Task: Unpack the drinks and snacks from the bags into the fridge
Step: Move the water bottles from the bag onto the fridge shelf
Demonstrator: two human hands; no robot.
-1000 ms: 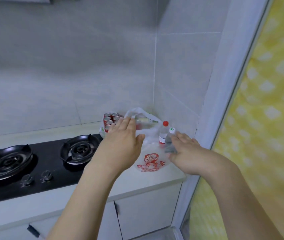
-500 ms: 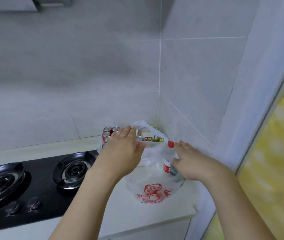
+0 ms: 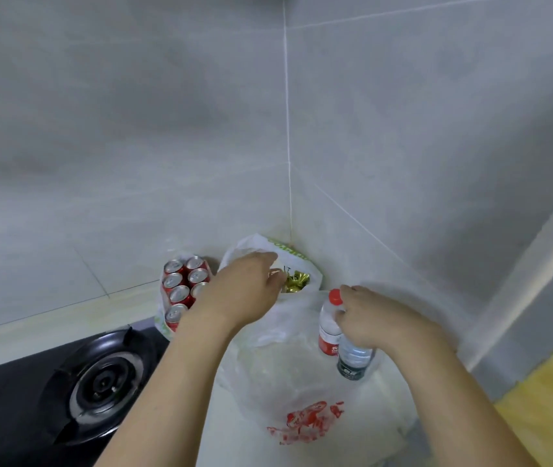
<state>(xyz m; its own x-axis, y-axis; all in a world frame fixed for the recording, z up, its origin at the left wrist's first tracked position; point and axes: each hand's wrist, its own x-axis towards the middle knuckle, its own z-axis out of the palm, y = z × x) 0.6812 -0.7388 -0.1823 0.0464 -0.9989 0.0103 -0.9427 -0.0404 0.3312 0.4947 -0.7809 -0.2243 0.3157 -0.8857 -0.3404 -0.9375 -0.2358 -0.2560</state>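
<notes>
While our left hand (image 3: 241, 291) reaches into the mouth of the white plastic bag (image 3: 288, 358), its fingers curl at the bag's upper rim beside a gold-wrapped snack (image 3: 297, 281) that shows inside; we cannot tell whether they pinch the plastic or the packet. Our right hand (image 3: 374, 320) grips the top of a clear water bottle (image 3: 352, 360) with a dark label, standing upright on the table (image 3: 379, 429) just right of the bag. Touching that bottle on its left stands a second bottle with a red cap (image 3: 330, 318) and a red label, also upright. The bag slumps toward us, with a red print on its near side, and its far end sits in the corner where the two tiled walls (image 3: 133, 129) meet. Left of the bag, partly behind our left wrist, a pack of red cans (image 3: 182, 286) sits in its own thin plastic wrap against the back wall. Further left, a black gas hob (image 3: 100, 385) lies set into the table, one burner in full view.
</notes>
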